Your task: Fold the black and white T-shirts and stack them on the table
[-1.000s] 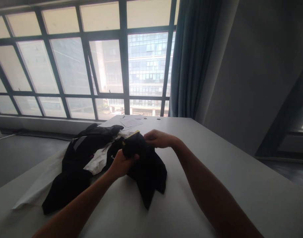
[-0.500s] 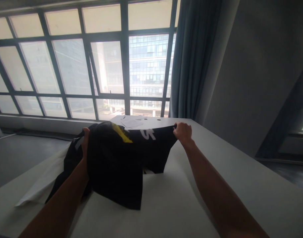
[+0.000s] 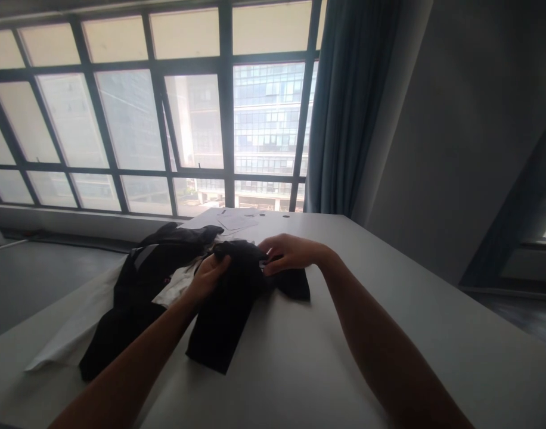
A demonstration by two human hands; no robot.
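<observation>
Left hand (image 3: 209,275) and right hand (image 3: 285,254), each grip closed on bunched black garment (image 3: 230,298), close together. Garment draped onto white tabletop (image 3: 326,351), just beside clothes pile (image 3: 143,280) at left. Papers (image 3: 235,221) beyond.

Soft matt black cloth garment (image 3: 228,310) lies on a smooth matt table (image 3: 300,369).
</observation>
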